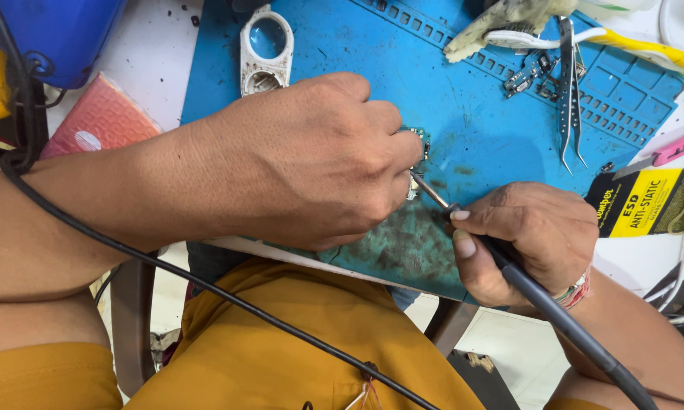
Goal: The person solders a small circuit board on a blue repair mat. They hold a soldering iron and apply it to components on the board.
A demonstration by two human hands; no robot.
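My left hand (311,159) is closed over a small green circuit board (418,137) and presses it onto the blue work mat (478,129); most of the board is hidden under my fingers. My right hand (532,239) grips a dark soldering iron (524,285) like a pen. The iron's metal tip (427,188) touches the board's edge beside my left fingertips. The iron's black cable runs off to the lower right.
Metal tweezers (568,83) and small board pieces (524,78) lie on the mat's upper right. A white magnifier frame (266,49) sits at the top. A pink pad (99,118) is at left, a yellow-black packet (646,201) at right. A black cable (205,285) crosses my lap.
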